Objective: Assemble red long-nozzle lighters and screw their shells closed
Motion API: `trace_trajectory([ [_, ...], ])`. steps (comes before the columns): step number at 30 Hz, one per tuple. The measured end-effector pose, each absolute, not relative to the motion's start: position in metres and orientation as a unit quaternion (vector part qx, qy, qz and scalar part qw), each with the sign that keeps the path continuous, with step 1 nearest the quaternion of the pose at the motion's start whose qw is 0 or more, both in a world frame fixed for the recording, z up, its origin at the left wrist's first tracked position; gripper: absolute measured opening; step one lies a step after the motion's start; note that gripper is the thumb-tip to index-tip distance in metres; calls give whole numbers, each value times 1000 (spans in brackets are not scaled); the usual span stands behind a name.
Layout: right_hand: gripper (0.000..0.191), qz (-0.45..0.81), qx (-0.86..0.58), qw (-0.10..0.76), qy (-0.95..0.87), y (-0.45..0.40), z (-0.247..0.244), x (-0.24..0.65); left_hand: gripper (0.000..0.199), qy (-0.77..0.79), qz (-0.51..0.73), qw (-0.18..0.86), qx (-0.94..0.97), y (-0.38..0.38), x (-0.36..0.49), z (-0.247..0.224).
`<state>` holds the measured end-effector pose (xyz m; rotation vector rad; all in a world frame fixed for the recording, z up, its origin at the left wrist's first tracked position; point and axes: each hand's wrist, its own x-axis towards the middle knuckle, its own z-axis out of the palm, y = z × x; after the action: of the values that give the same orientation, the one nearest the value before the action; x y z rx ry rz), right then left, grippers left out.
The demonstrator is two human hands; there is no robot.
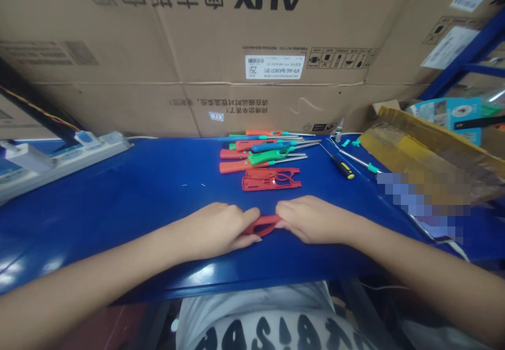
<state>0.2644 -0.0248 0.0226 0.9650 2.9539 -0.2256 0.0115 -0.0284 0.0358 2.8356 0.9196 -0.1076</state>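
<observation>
My left hand (pixel 215 229) is closed around one end of a red lighter casing (pixel 271 219) near the front edge of the table. On its other end, my right hand (pixel 311 219) is closed too. Part of the trigger opening shows between the hands; my fingers hide the rest. Just beyond lie red lighter casing halves (pixel 256 184), with their hollow insides showing. Behind them is a pile of long-nosed lighters (pixel 270 155) in red, orange, green and blue, their metal tubes pointing right.
A yellow-and-black screwdriver (pixel 342 167) and a metal tube (pixel 355 160) with a green tip lie right of the pile. A taped cardboard piece (pixel 426 150) stands at right, a white power strip (pixel 79 155) at left. A big cardboard box (pixel 189 66) walls off the back.
</observation>
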Motion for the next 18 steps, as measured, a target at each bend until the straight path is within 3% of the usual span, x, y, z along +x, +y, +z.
trace_trajectory([
  [13, 39, -49, 344, 14, 938, -23, 24, 300, 31, 382, -58, 129, 913, -27, -29, 50],
  [18, 36, -19, 352, -14, 936, -18, 38, 304, 24, 376, 20, 179, 909, -21, -14, 45],
])
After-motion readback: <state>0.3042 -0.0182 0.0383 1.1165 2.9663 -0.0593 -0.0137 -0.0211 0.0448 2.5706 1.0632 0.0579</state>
